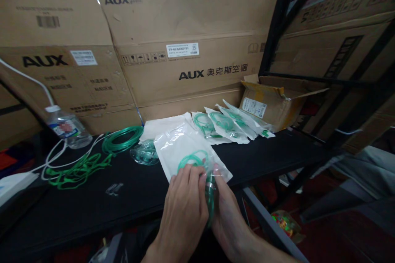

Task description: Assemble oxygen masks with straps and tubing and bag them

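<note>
Between my two hands is a green oxygen mask [210, 193] with a clear part near its top. My left hand [187, 197] is closed, fingers curled over the mask's near side. From the right, my right hand [230, 209] closes round it, its fingertips by the clear part. Under and beyond my fingers lies a white and clear pouch [173, 144], and coiled green tubing [193, 158] shows against it. Whether the mask is inside the pouch I cannot tell. Left of the pouch sit a clear green mask [146, 153] and a coil of green tubing [121, 139].
Several filled pouches [226, 125] lean in a row before an open carton [270, 102]. Green elastic straps [77, 172], small clear pieces [114, 189], a white cable and a plastic bottle [69, 129] lie left on the black table [135, 197]. Large cardboard sheets [191, 20] stand behind.
</note>
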`<state>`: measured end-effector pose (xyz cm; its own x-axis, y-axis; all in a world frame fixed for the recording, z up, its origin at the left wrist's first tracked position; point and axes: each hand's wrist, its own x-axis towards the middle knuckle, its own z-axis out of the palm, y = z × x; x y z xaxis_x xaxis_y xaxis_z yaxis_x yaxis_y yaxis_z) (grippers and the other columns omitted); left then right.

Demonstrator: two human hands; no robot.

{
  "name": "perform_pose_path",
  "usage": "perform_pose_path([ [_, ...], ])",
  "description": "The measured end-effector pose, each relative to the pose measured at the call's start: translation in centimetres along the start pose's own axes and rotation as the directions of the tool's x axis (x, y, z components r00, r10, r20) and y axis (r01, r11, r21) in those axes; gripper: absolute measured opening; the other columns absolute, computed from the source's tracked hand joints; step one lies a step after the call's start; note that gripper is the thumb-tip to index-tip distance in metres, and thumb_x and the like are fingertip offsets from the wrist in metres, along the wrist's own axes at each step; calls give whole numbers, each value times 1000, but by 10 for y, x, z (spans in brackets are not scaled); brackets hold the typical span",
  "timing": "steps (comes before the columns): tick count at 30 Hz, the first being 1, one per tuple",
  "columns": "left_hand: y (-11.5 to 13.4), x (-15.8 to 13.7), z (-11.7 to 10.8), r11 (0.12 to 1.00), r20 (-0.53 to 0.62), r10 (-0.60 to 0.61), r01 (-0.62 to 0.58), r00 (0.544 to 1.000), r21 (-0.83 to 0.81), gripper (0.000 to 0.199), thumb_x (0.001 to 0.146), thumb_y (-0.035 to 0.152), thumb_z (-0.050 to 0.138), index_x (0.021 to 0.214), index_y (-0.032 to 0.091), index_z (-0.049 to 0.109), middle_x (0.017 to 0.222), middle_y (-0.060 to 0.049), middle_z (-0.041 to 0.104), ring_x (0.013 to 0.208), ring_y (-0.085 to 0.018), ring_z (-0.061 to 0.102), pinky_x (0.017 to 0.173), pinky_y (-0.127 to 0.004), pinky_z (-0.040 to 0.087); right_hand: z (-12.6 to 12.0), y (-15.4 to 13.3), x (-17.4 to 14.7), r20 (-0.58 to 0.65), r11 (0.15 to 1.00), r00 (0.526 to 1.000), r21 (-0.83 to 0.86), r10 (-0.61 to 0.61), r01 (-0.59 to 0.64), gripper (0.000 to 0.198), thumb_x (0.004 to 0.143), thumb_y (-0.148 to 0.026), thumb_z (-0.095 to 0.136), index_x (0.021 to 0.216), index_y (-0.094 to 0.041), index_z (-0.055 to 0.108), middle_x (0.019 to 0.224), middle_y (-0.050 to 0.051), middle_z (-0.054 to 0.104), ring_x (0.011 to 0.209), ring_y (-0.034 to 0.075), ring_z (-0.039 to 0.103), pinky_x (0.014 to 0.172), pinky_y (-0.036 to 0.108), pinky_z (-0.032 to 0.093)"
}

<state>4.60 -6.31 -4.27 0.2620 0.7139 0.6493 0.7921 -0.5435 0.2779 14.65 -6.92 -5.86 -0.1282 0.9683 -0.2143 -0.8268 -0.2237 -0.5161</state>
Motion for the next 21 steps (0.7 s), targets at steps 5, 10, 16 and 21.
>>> perform_pose_path([
  [5,-4,23,16,996,94,5,-13,996,87,22,103,14,37,99,18,58,91,-8,63,87,-26,61,81,-44,53,6,-4,-7,87,999,996,21,38,-40,34,74,-46,74,100,-24,78,106,5,81,115,32,68,98,44,54],
  [10,-1,34,12,994,194,73,-86,978,60,19,100,11,45,100,21,61,97,-5,66,92,-25,61,86,-43,53,-3,-7,-5,15,997,997,-21,-79,79,30,72,-34,84,100,-26,78,116,2,79,124,28,65,103,41,52],
  [16,21,15,-5,973,200,231,-232,952,-20,24,96,9,44,110,20,59,104,-9,67,98,-28,63,91,-48,55,-5,-15,4,-31,988,992,-103,-121,117,26,68,-37,90,88,-27,77,107,2,81,128,27,64,110,41,49],
  [21,19,-9,-14,964,215,231,-193,949,-184,16,96,13,50,101,23,61,96,-5,69,87,-25,65,77,-41,56,13,-25,29,13,987,989,-62,-145,145,37,72,-46,85,103,-27,77,117,2,80,133,26,61,116,41,43],
])
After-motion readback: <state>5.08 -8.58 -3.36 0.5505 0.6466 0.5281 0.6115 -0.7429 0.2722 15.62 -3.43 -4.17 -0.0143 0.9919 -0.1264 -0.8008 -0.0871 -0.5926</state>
